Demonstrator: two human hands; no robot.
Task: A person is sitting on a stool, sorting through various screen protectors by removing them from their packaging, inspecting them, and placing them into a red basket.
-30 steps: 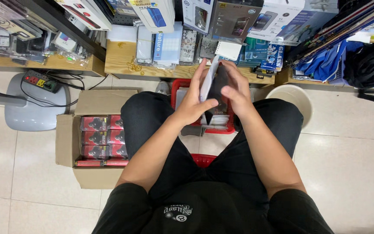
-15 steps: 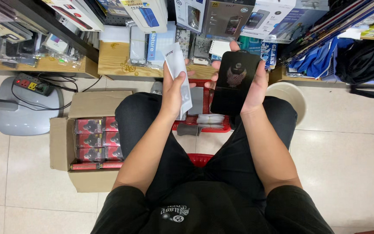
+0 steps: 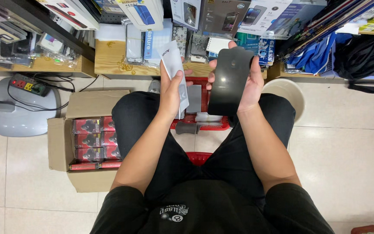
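Note:
I sit with my knees apart over a red basket (image 3: 204,125). My left hand (image 3: 172,92) grips a flat white sleeve-like packet (image 3: 173,65), held upright above my left thigh. My right hand (image 3: 251,82) holds a dark, glossy, phone-shaped sheet (image 3: 228,82) by its right edge, tilted toward me. The two items are apart, a few centimetres between them. Inside the basket lie a grey flat piece (image 3: 194,99) and a dark tool handle (image 3: 186,128).
An open cardboard box (image 3: 61,143) with red packs stands on the floor at my left. Beyond it is a power strip (image 3: 27,84) on a grey base. Wooden shelves (image 3: 109,60) ahead carry boxed accessories. A white bucket (image 3: 288,93) stands at my right.
My hands, first together over the basket, separated: the left lifted the white packet up and left, the right raised the dark sheet. Both are now slightly higher and farther apart.

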